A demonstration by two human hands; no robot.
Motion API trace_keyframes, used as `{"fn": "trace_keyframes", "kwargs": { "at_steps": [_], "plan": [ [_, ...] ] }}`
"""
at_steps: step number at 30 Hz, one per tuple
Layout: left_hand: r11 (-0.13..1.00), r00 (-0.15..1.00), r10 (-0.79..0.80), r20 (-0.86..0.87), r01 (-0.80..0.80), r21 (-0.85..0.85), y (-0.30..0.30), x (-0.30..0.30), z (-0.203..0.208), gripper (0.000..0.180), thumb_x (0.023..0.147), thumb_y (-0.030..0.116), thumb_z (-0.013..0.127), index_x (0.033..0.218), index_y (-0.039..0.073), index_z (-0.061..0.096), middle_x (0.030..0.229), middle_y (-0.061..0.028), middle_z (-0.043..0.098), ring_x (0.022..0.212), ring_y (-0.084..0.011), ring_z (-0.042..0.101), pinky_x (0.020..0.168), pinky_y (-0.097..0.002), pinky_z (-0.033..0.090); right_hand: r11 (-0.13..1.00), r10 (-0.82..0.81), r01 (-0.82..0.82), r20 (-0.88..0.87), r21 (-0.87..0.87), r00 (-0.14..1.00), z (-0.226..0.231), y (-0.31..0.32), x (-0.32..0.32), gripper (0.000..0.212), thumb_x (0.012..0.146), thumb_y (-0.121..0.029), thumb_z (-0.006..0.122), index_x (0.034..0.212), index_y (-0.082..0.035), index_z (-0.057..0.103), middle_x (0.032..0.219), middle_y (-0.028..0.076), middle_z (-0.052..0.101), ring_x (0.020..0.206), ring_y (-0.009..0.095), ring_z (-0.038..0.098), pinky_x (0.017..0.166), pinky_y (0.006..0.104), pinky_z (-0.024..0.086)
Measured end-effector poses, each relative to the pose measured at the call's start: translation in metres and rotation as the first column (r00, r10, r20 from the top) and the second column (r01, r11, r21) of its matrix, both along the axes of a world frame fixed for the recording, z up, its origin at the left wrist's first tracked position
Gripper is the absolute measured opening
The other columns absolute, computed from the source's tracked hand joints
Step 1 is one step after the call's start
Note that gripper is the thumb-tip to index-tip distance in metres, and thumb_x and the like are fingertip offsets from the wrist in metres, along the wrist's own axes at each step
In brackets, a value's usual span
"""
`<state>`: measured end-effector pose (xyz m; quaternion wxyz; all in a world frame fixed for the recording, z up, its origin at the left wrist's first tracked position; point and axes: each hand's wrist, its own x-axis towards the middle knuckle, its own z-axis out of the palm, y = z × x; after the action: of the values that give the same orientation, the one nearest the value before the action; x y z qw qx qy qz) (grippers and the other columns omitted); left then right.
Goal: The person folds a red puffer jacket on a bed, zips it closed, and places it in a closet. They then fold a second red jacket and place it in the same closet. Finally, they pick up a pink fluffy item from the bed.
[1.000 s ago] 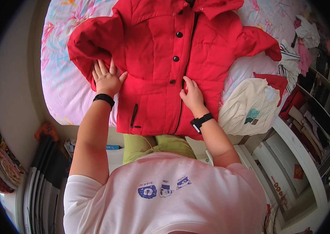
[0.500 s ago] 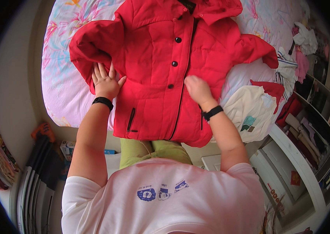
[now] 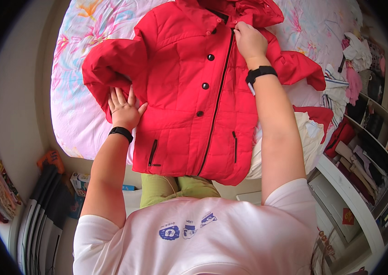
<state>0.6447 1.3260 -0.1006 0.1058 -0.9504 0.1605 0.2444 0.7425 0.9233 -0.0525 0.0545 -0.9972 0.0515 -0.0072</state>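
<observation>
So we've got a puffy red quilted jacket with black snap buttons and a black zip [image 3: 189, 105] spread face up across a bed with a pale floral sheet [image 3: 77, 87], hem hanging a bit over the near edge toward us and the hood up at the far end. Our left hand [image 3: 124, 109] lies flat with the fingers spread, palm pressing down where the jacket's left sleeve [image 3: 111, 68] meets the body, the sleeve itself bunched and folded out to the side. Our right hand [image 3: 250, 40] is way up by the collar, fingers curled and closed on the fabric right at the top of the zip line, looks like a pinch on the front edge but we can't see the fingertips well enough to swear by it. Both wrists wear black bands [image 3: 260, 73]. Handling-wise, we reckon this thing is light and squishy, padded fill, zero stiffness, so it'll flop and sag wherever it isn't supported, and the shell looks like smooth synthetic that probably slides easily on the sheet. Best spots to grab would be the seams: shoulders, collar, cuffs or hem, since the quilted panels just puff out of a grip. Nothing fragile here except maybe the snaps catching. Off to the right there's a white bag-like bundle [image 3: 311, 137] on the bed edge, a second red piece [image 3: 320, 114] just beside it, and white shelves stuffed with clothes [image 3: 368, 137].
</observation>
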Motion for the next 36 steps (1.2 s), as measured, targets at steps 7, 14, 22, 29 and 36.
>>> {"fn": "trace_keyframes", "kwargs": {
  "at_steps": [7,14,22,29,36],
  "plan": [
    [0.993,0.995,0.008,0.098,0.004,-0.115,0.005,-0.003,-0.009,0.082,0.084,0.065,0.047,0.147,0.015,0.031,0.149,-0.0314,0.016,0.14,-0.0456,0.011,0.112,-0.0563,0.012,0.977,-0.048,0.015,0.149,0.212,0.988,-0.007,0.098,-0.133,0.054,0.077,-0.019,0.065,0.129,-0.016,0.049,0.136,0.014,0.043,0.131,0.035,0.036,0.109,0.0533,0.026],
    [0.938,0.979,0.006,0.206,0.066,-0.34,0.019,-0.005,0.017,0.065,0.083,0.044,0.061,0.139,0.017,0.043,0.142,-0.0268,0.034,0.134,-0.0413,0.03,0.109,-0.0491,0.027,0.935,-0.105,0.184,-0.258,0.303,0.96,0.015,0.181,-0.294,0.056,0.075,-0.014,0.063,0.129,-0.013,0.053,0.143,0.017,0.036,0.136,0.035,0.029,0.112,0.0533,0.021],
    [0.548,0.767,0.623,0.157,-0.283,-0.788,0.151,0.01,0.087,0.044,0.073,0.006,0.063,0.117,0.005,0.056,0.108,-0.0194,0.061,0.102,-0.0367,0.057,0.089,-0.0417,0.046,0.887,-0.255,0.313,-0.204,0.338,0.945,0.025,0.19,-0.31,0.047,0.073,-0.016,0.064,0.119,-0.009,0.058,0.128,0.016,0.051,0.119,0.034,0.048,0.101,0.0464,0.038],
    [0.629,0.272,0.688,0.673,0.241,-0.74,0.264,0.077,0.236,0.01,0.076,-0.002,0.064,0.081,0.002,0.057,0.086,-0.0077,0.057,0.077,-0.0185,0.055,0.071,-0.0292,0.046,0.878,-0.22,0.253,-0.128,0.406,0.967,0.045,0.212,-0.314,0.039,0.072,-0.015,0.065,0.11,-0.007,0.061,0.113,0.015,0.056,0.107,0.033,0.054,0.092,0.0444,0.044],
    [0.339,0.712,0.468,0.523,0.401,-0.851,0.117,-0.001,0.331,0.034,0.07,-0.008,0.066,0.1,0.001,0.055,0.093,-0.0114,0.059,0.088,-0.0216,0.06,0.079,-0.0311,0.048,0.666,-0.257,0.352,-0.241,0.658,0.936,0.045,0.216,-0.326,0.038,0.074,-0.014,0.067,0.11,-0.004,0.059,0.108,0.014,0.057,0.099,0.03,0.058,0.085,0.0404,0.049]
  ]
}}
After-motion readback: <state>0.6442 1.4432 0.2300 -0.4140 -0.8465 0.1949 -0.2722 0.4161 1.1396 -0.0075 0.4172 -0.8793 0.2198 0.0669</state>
